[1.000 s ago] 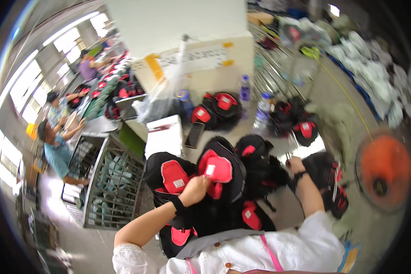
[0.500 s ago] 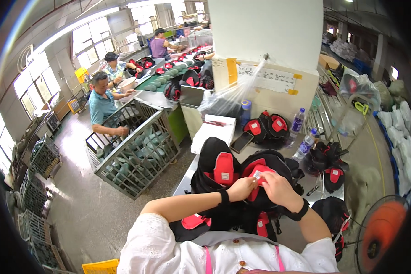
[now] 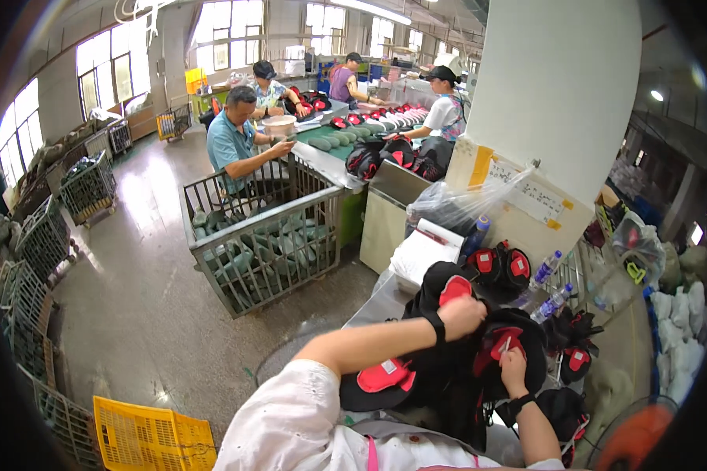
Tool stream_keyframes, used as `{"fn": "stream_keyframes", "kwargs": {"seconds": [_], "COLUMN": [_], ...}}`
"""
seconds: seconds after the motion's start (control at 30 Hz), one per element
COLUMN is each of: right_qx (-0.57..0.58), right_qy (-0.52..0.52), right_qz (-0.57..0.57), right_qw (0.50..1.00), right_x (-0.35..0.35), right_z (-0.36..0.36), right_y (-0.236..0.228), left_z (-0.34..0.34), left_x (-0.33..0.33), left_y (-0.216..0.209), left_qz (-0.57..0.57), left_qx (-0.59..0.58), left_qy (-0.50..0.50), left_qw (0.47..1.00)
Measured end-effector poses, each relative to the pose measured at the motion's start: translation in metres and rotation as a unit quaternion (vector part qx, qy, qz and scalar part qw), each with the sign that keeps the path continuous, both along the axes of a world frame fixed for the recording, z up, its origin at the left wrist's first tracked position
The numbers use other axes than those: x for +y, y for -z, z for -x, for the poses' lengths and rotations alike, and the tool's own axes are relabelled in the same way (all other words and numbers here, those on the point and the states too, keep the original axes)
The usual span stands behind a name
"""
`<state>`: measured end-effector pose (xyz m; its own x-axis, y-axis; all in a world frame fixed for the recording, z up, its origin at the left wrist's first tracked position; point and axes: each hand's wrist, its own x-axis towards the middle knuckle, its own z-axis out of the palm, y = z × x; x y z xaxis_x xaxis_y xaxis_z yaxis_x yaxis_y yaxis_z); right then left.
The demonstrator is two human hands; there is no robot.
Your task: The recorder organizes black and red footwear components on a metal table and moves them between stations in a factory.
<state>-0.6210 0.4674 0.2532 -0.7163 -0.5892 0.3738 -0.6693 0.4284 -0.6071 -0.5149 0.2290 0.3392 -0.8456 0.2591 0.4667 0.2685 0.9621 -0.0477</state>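
Observation:
Black-and-red fabric shoe uppers (image 3: pixel 379 377) are heaped on the table in front of me. My left hand (image 3: pixel 462 316) is closed at the far pile, its fingers curled beside the red lining of one upper (image 3: pixel 453 287); what it grips, if anything, is hidden. Closer to me and to the right, my right hand (image 3: pixel 514 371) pinches a small, thin white piece (image 3: pixel 507 345), too small to name. That piece lies over the red inside of a rounded black upper (image 3: pixel 534 345).
A barred metal cart (image 3: pixel 263 259) full of green shoe lasts stands left of the table. Water bottles (image 3: pixel 552 303) stand to the right, and a fan (image 3: pixel 636 436) turns at lower right. A yellow crate (image 3: pixel 153 436) is at lower left. Several people work beyond.
My hands, together over one upper before, are now apart: the left farther off at the pile, the right nearer me with the white piece. The view has swung left; another worker shows beside the pillar.

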Motion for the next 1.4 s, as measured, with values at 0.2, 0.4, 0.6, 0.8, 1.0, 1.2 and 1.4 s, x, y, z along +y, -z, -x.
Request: {"fn": "stream_keyframes", "kwargs": {"seconds": [0.2,0.4,0.6,0.8,1.0,1.2,1.4], "right_qx": [0.01,-0.33,-0.378,-0.412,-0.477,-0.503,-0.564], "right_qy": [0.016,0.088,-0.103,-0.355,-0.576,-0.64,-0.616], "right_qz": [0.036,0.351,0.433,0.245,-0.009,-0.049,-0.072], "right_qw": [0.999,0.872,0.812,0.803,0.664,0.578,0.545], "right_x": [0.002,-0.024,-0.111,-0.252,-0.433,-0.611,-0.736], "right_z": [0.02,0.014,-0.059,-0.231,-0.398,-0.54,-0.685], "right_y": [0.019,-0.081,-0.229,-0.29,-0.2,-0.096,0.0], "left_z": [-0.072,-0.258,-0.489,-0.62,-0.696,-0.789,-0.823], "left_x": [-0.087,-0.103,-0.082,-0.066,-0.061,-0.121,-0.301], "left_y": [0.02,0.02,0.026,0.071,0.119,0.223,0.176], "left_qz": [0.011,-0.539,-0.691,-0.658,-0.615,-0.522,-0.452], "left_qx": [-0.118,-0.091,0.154,0.52,0.686,0.631,0.494], "left_qy": [-0.183,-0.038,-0.191,-0.331,-0.353,-0.533,-0.693], "left_qw": [0.976,0.836,0.68,0.432,0.164,0.212,0.267]}}
